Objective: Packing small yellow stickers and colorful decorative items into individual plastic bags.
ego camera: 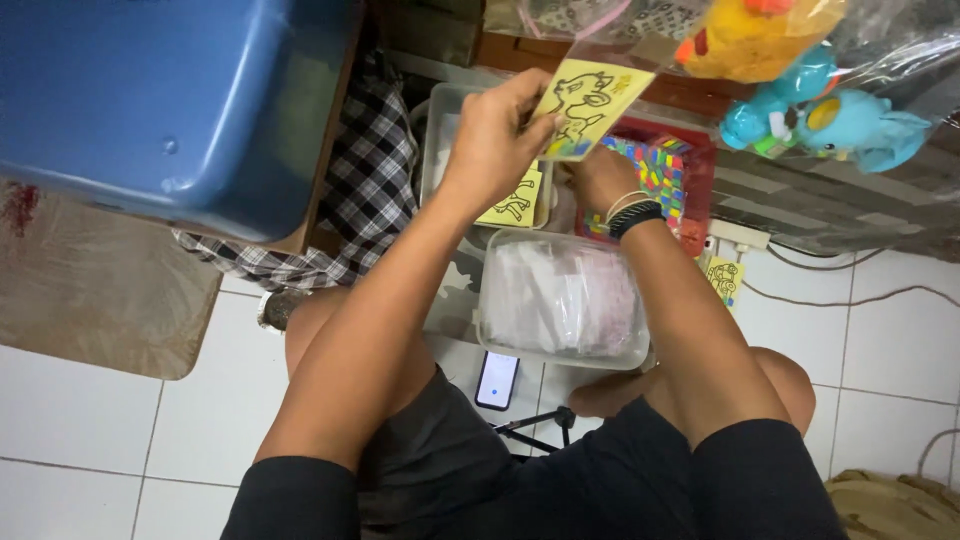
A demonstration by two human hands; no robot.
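Overhead, two yellow cards (588,105), one raised.

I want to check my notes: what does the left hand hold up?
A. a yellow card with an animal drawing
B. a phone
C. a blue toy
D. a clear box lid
A: the left hand pinches a yellow card bearing an outlined animal.

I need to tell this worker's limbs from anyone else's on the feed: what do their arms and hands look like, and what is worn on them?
Both arms are bare to short black sleeves. The left hand wears nothing. The right hand's wrist carries a black band beside thin pale bracelets. No gloves or rings are visible.
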